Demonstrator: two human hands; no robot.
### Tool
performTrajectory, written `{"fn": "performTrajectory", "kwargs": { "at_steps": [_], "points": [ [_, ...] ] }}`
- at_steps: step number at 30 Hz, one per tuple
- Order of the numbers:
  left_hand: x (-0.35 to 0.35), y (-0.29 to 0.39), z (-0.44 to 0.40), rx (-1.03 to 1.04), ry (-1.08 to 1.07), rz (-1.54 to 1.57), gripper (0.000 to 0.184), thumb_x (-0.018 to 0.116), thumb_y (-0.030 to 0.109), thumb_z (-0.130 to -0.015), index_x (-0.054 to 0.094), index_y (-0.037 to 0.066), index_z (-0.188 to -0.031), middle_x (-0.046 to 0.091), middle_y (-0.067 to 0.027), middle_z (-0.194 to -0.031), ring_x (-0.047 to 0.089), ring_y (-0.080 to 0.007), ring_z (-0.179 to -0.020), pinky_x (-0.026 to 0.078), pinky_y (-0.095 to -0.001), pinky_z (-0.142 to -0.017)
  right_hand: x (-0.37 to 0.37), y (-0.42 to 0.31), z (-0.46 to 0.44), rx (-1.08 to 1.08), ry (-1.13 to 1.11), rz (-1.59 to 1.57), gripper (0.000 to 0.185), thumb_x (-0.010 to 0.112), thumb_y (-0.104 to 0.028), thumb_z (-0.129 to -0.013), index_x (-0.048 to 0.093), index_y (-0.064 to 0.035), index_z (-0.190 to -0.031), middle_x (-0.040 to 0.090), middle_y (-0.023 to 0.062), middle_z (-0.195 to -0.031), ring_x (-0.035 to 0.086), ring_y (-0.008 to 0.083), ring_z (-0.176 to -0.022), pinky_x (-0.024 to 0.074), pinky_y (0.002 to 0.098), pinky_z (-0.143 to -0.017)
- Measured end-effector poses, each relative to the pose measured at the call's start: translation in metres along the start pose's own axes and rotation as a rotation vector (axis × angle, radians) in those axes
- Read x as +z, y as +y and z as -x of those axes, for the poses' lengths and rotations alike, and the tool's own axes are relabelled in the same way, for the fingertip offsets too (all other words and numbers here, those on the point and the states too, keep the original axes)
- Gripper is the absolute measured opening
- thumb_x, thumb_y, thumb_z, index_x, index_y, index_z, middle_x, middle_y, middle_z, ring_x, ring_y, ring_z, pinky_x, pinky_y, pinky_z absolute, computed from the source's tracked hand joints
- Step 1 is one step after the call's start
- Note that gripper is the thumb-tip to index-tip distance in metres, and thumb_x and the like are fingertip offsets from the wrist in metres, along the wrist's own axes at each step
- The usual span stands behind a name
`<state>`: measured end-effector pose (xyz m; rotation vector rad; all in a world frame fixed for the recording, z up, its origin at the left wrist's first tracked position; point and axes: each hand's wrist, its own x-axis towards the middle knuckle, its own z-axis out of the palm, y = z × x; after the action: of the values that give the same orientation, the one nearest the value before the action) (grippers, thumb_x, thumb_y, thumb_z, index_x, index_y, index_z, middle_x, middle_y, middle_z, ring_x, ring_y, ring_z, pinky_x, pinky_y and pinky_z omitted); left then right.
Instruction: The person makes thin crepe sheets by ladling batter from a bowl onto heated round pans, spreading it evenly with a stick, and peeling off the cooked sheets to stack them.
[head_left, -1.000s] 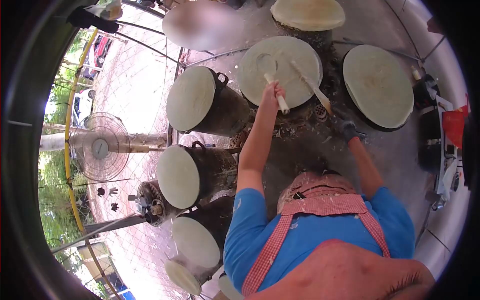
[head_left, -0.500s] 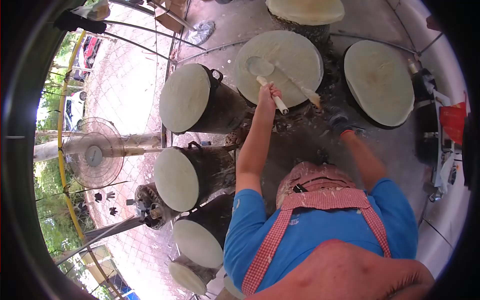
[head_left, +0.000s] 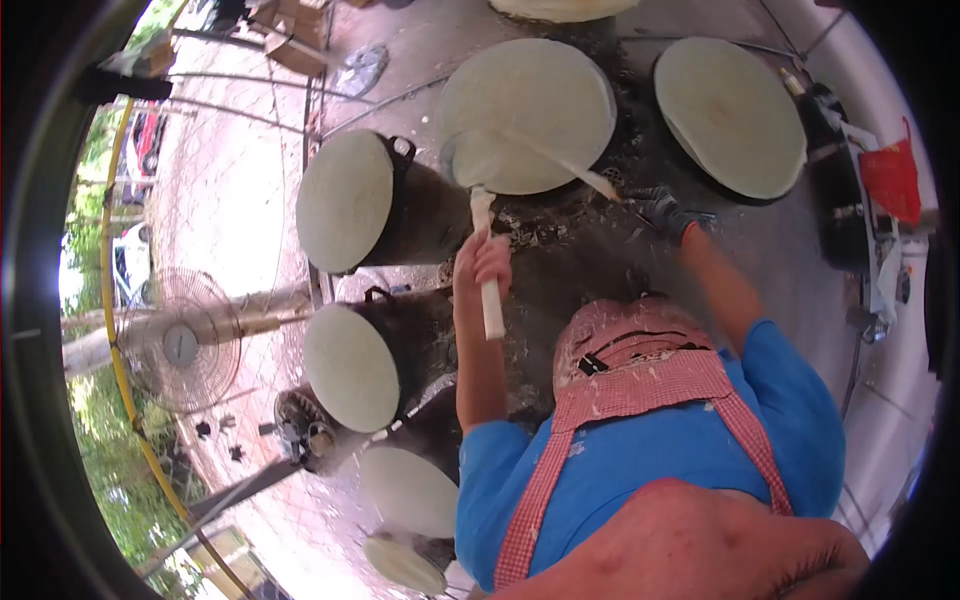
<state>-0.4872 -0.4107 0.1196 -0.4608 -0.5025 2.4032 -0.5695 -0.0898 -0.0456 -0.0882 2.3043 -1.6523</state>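
Observation:
My left hand (head_left: 484, 262) is wrapped round the pale handle of a ladle (head_left: 492, 305). The ladle's round head is blurred, at the near left edge of a round drum-shaped griddle (head_left: 560, 85) covered with a pale sheet of batter. Across that sheet slants a long thin pale stick (head_left: 570, 168) with a brownish tip. Close to this tip is my right hand (head_left: 662, 214), in a dark glove with a red cuff. Its fingers are curled, and a thin metallic piece shows beside them. What they grip is not clear.
Another covered griddle (head_left: 730, 120) stands at right; one with a side handle (head_left: 345, 200) is at left, with more below it. A fan (head_left: 180, 345) stands beyond these. A red bag (head_left: 890, 175) is at far right, and a plastic bag (head_left: 362, 70) lies at the back.
My left hand has drawn the ladle back toward me and to the left, its head shifting to the griddle's near edge. The right hand has moved slightly up and left. The view has shifted.

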Motion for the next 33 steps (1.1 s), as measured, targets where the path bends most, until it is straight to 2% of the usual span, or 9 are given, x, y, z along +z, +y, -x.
{"fn": "performTrajectory", "kwargs": {
  "at_steps": [3,6,8,14,16,25,27,30,33],
  "points": [
    [-0.014,-0.028,0.026,0.081,-0.063,-0.035,0.023,0.036,0.022,-0.089,0.045,0.003,-0.081,0.028,0.0014,-0.054,0.031,-0.0065,-0.040,0.028,-0.0209,-0.032,-0.023,-0.017,0.035,0.430,-0.287,-0.134,0.037,0.058,-0.025,-0.076,0.053,-0.0080,-0.108,0.062,0.0088,-0.090,0.056,0.0127,-0.075,0.0421,0.0281,-0.070],
    [-0.034,-0.059,0.037,0.244,0.000,-0.030,0.026,0.036,0.019,-0.088,0.047,0.006,-0.108,0.029,0.0012,-0.055,0.030,-0.0074,-0.039,0.028,-0.0211,-0.031,-0.033,-0.015,0.067,-0.099,-0.103,0.141,0.036,0.054,-0.017,-0.075,0.051,-0.0056,-0.109,0.062,0.0102,-0.087,0.058,0.0180,-0.068,0.0437,0.0326,-0.067],
    [-0.057,-0.066,0.043,0.239,0.040,0.123,0.025,0.036,0.017,-0.088,0.045,0.002,-0.106,0.029,0.0010,-0.054,0.030,-0.0073,-0.040,0.028,-0.0209,-0.031,-0.045,-0.026,0.066,0.221,0.072,1.007,0.034,0.050,-0.011,-0.071,0.054,-0.0070,-0.105,0.060,0.0160,-0.088,0.058,0.0270,-0.073,0.0434,0.0375,-0.068],
    [-0.109,-0.098,0.037,0.187,0.030,0.241,0.028,0.035,0.015,-0.087,0.042,-0.005,-0.106,0.030,0.0006,-0.052,0.029,-0.0068,-0.039,0.030,-0.0204,-0.035,-0.124,-0.008,0.017,-0.123,0.431,1.011,0.043,0.046,-0.015,-0.070,0.046,-0.0084,-0.113,0.051,0.0223,-0.105,0.053,0.0312,-0.090,0.0409,0.0400,-0.075],
    [-0.114,-0.103,0.028,0.238,0.159,0.264,0.021,0.037,0.016,-0.086,0.039,0.003,-0.069,0.032,-0.0006,-0.050,0.030,-0.0080,-0.035,0.030,-0.0210,-0.033,-0.132,0.013,-0.003,-0.057,0.411,1.114,0.048,0.046,-0.017,-0.071,0.040,-0.0098,-0.118,0.050,0.0217,-0.108,0.053,0.0307,-0.090,0.0401,0.0412,-0.076],
    [-0.102,-0.103,0.027,0.182,0.217,0.171,0.023,0.039,0.020,-0.086,0.039,0.005,-0.068,0.031,0.0022,-0.046,0.030,-0.0075,-0.036,0.030,-0.0197,-0.034,-0.333,-0.055,-0.073,-0.530,0.530,1.163,0.015,0.046,-0.017,-0.071,0.056,-0.0066,-0.075,0.057,0.0162,-0.070,0.055,0.0311,-0.064,0.0432,0.0412,-0.057],
    [-0.094,-0.101,0.030,0.167,0.202,0.207,0.025,0.039,0.020,-0.086,0.037,0.007,-0.065,0.031,0.0019,-0.046,0.030,-0.0076,-0.036,0.030,-0.0199,-0.034,-0.376,-0.143,-0.050,-0.196,0.630,1.748,0.015,0.048,-0.017,-0.071,0.056,-0.0050,-0.076,0.057,0.0170,-0.071,0.055,0.0325,-0.067,0.0436,0.0416,-0.060],
    [-0.105,-0.081,0.041,0.113,0.110,0.204,0.020,0.038,0.018,-0.087,0.041,0.003,-0.075,0.030,0.0017,-0.049,0.030,-0.0072,-0.037,0.029,-0.0204,-0.034,-0.464,-0.172,-0.074,-0.726,0.884,1.388,0.020,0.050,-0.021,-0.073,0.056,-0.0028,-0.078,0.058,0.0172,-0.072,0.056,0.0327,-0.071,0.0445,0.0412,-0.063],
    [-0.106,-0.069,0.050,0.120,0.082,0.180,0.020,0.038,0.017,-0.087,0.043,0.000,-0.078,0.028,0.0020,-0.051,0.030,-0.0066,-0.038,0.029,-0.0207,-0.035,-0.458,-0.255,-0.066,-0.271,0.763,1.587,0.020,0.050,-0.022,-0.069,0.060,-0.0046,-0.074,0.059,0.0131,-0.074,0.058,0.0280,-0.071,0.0453,0.0387,-0.059]
  ]
}}
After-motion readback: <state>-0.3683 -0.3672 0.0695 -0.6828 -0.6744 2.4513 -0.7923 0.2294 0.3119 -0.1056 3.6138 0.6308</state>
